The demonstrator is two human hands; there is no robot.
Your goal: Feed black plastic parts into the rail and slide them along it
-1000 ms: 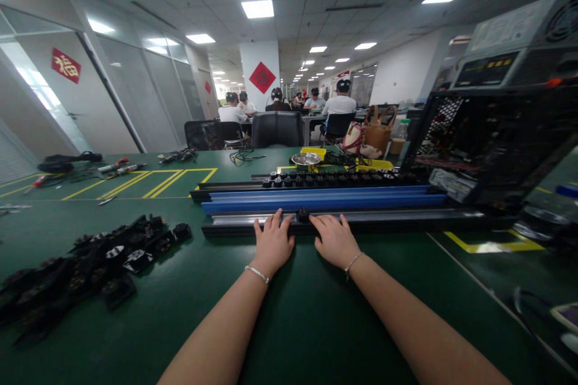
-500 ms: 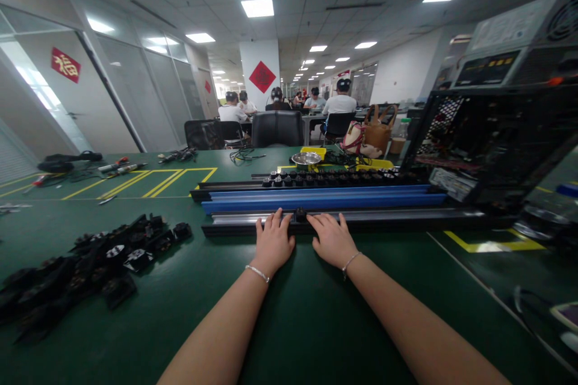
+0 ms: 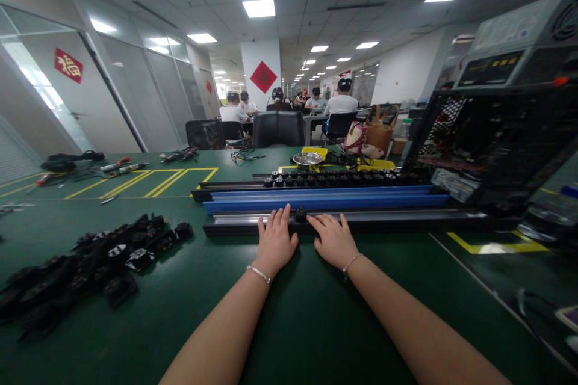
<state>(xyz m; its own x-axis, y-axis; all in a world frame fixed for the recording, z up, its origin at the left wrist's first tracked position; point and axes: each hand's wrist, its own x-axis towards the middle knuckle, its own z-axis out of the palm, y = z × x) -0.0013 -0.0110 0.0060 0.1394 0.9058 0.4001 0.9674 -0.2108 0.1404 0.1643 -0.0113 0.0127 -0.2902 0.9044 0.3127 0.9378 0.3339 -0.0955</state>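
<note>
In the head view, we see our two bare hands over a green table (image 3: pixel 135 343). In front of us is a long, straight black rail with a shiny silver groove (image 3: pixel 397 216). The small black block (image 3: pixel 300 215) sits on that rail, between our hands.

Our left hand (image 3: pixel 274 245) is flat, with its fingers spread on the rail, left of the block. Our right hand (image 3: pixel 335 240) is loose too, and its pointing finger seems to touch the block's right side. Neither hand is squeezed tight around anything.

To do this well, we think the left hand should hold the rail still. The right finger should press low and softly, in line with the groove, so the block does not tip or get stuck.

Some things are hard to see. We cannot see under the block, so we cannot tell how it fits in the groove. The thumbs' undersides are hidden. The pile of dark black plastic parts (image 3: pixel 120 252) on the left is blurry, so we cannot count them. Inside the big black metal computer case (image 3: pixel 492 150), it is too dark, and the right edge cuts it off.
</note>
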